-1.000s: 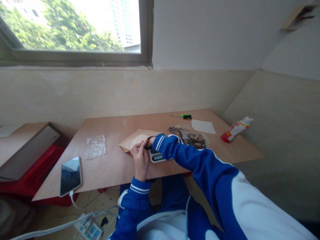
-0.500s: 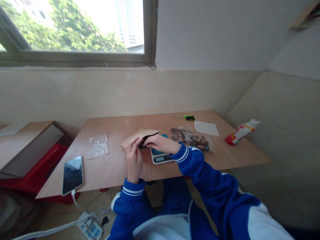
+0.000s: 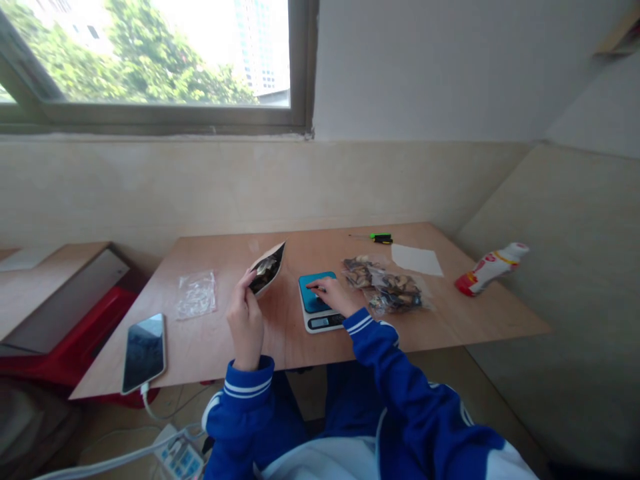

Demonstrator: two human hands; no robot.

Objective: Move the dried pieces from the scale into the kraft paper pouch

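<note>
I see the left hand (image 3: pixel 245 319) pinching the open pouch (image 3: pixel 267 268) up off the table (image 3: pixel 210 347), tipped to one side, while the right hand's (image 3: pixel 334 295) fingers (image 3: pixel 315 287) lie flat on the scale (image 3: pixel 317 303), so bits could spill out.

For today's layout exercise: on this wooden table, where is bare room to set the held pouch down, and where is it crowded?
Bare wood lies between the clear plastic bag and the kitchen scale, below the kraft pouch in the left hand. The far edge near the screwdriver is also open. Crowded: the right hand on the scale beside the bag of dried pieces.
</note>
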